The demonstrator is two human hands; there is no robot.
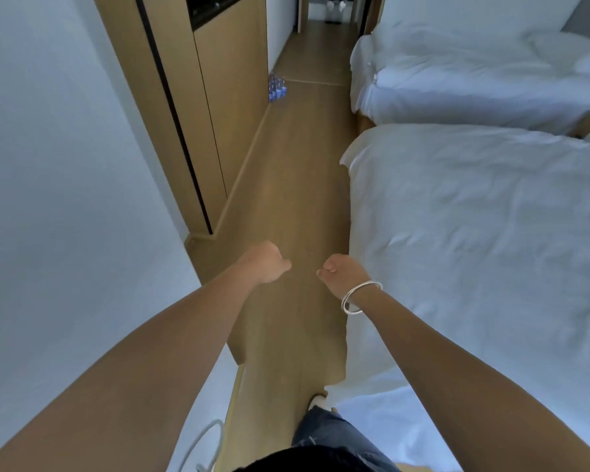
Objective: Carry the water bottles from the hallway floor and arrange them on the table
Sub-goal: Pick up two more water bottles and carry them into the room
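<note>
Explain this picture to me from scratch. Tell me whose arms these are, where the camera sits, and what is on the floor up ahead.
There is no machine here: a person wears a camera on the head, looking forward and down, so you see that person's own arms. The left hand and right hand reach forward with fingers curled, holding nothing. The right wrist wears thin bracelets. Below runs a wooden floor, with two white beds on the right and wooden cupboards on the left. Far ahead, a cluster of blue-labelled water bottles stands on the floor by the cupboards, not yet picked up. No table shows.
</note>
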